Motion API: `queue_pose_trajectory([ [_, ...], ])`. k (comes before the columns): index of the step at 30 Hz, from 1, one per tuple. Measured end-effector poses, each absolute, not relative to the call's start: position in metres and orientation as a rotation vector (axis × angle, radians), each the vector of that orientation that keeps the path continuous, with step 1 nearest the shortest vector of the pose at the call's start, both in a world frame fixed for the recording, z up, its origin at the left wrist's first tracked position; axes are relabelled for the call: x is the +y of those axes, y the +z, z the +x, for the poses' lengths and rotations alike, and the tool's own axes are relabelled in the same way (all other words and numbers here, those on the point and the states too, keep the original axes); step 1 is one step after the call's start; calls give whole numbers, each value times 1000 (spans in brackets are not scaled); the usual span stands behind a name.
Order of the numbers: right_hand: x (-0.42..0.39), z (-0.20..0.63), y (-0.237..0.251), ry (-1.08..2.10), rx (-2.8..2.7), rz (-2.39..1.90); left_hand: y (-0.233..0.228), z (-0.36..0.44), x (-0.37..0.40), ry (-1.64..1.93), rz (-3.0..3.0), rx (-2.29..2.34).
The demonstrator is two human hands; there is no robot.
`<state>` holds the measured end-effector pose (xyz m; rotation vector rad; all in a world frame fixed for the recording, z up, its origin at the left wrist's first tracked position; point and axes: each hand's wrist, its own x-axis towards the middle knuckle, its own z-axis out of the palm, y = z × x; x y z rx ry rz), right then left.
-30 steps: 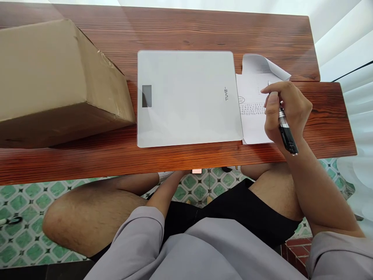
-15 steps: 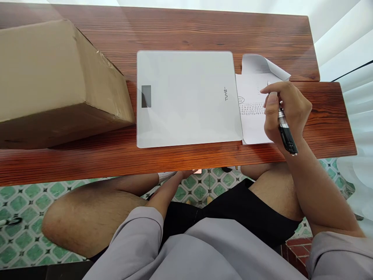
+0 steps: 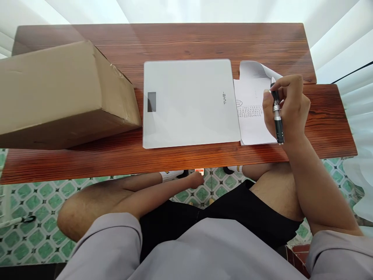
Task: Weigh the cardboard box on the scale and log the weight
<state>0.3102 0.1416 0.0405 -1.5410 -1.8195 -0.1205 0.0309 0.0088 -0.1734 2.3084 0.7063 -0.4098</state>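
Observation:
My right hand (image 3: pixel 288 105) is closed round a black pen (image 3: pixel 278 126) with a clear and silver middle section. The pen's tip points away from me over a printed sheet of paper (image 3: pixel 253 128), whose far edge curls up. Beside the sheet lies a flat white scale (image 3: pixel 189 105) with a small dark display (image 3: pixel 152 102); its right edge meets the paper. Below the table's front edge, my left hand (image 3: pixel 197 179) is closed, its fingers mostly turned from view. A small flat orange-and-white thing (image 3: pixel 199 171) sticks out just beyond it.
A large brown cardboard box (image 3: pixel 52 85) stands on the left of the wooden table (image 3: pixel 186 159), close to the scale. White curtains (image 3: pixel 215 11) hang behind and at the right. My legs are under the table, above a green-and-white tiled floor (image 3: pixel 43 233).
My right hand has turned, and the pen now stands more upright in view with its tip away from the sheet's print. My left hand has come further out from under the table edge. The view has shifted.

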Motion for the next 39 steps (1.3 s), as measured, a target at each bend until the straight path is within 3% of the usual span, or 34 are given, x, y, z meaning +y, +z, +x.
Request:
queue_pose_trajectory([
  [6, 157, 354, 38, -177, -1892, -1639, -122, 26, 0, -467, 2578, 252],
  [12, 161, 389, 40, -188, -1888, -1802, -51, 15, 16, -174, 2827, 105],
  [20, 152, 405, 44, -77, -2004, -2155, 3, 5, 35, 488, 3188, 79],
  [29, 161, 418, 29, 57, -2058, -2327, 36, -9, 59, 844, 3284, 223],
  [39, 169, 436, 12, -18, -2056, -2361, 63, -39, 75, 1128, 3365, 429],
])
